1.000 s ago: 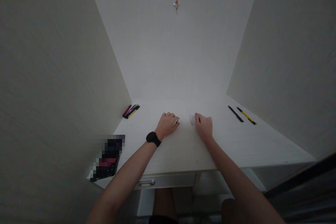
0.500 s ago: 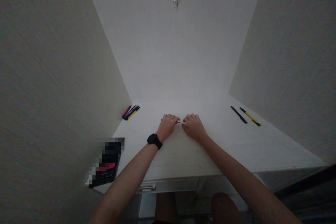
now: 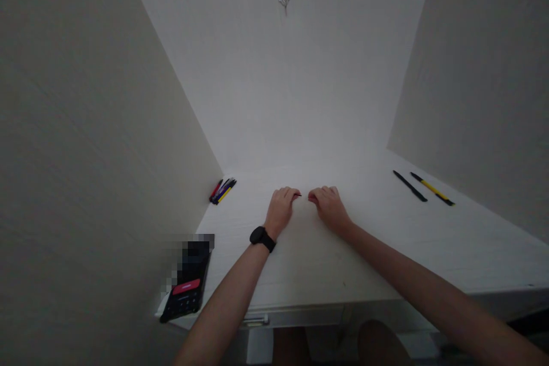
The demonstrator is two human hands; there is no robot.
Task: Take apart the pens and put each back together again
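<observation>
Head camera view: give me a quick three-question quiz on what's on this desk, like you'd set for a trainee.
1. True or false: the black watch sits on the right wrist.
2. Where does the cluster of pens lie? A: on the desk against the left wall. B: beside the right wall. C: at the front edge of the desk.
3. Fill in: the thin dark object sticks out from the fingertips of the ___ hand.
Key: 1 false; 2 A; 3 left hand.
</observation>
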